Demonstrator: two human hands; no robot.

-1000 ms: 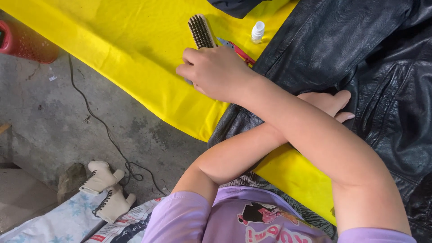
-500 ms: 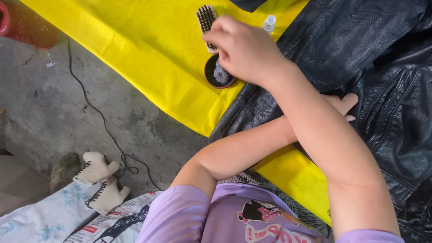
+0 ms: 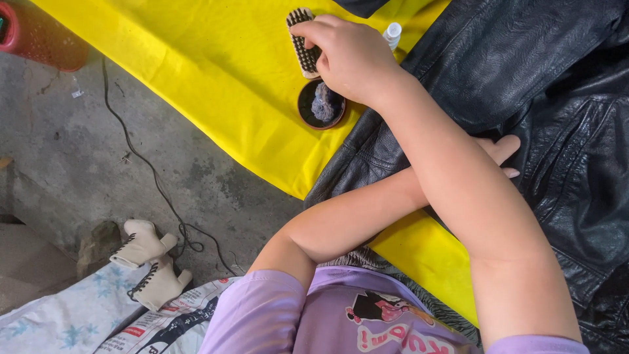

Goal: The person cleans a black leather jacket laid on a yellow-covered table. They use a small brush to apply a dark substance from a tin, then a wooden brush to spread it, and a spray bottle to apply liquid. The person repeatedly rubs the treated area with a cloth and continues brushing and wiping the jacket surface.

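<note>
Since 1 second ago, my right hand (image 3: 350,59) has crossed farther left, grip clamped on the brush (image 3: 303,42) above the uncovered polish tin (image 3: 321,105), my left hand (image 3: 501,151) flat, fingers apart, on the black leather jacket (image 3: 524,72).

At your far left you see a red basket (image 3: 39,42) standing on the grey concrete floor (image 3: 85,151). A thin black cord (image 3: 147,170) trails across that floor toward you. Near you on the left, a pair of cream lace-up boots (image 3: 147,262) lies beside a grey stone (image 3: 98,246), touching a white printed sack (image 3: 78,318).
</note>
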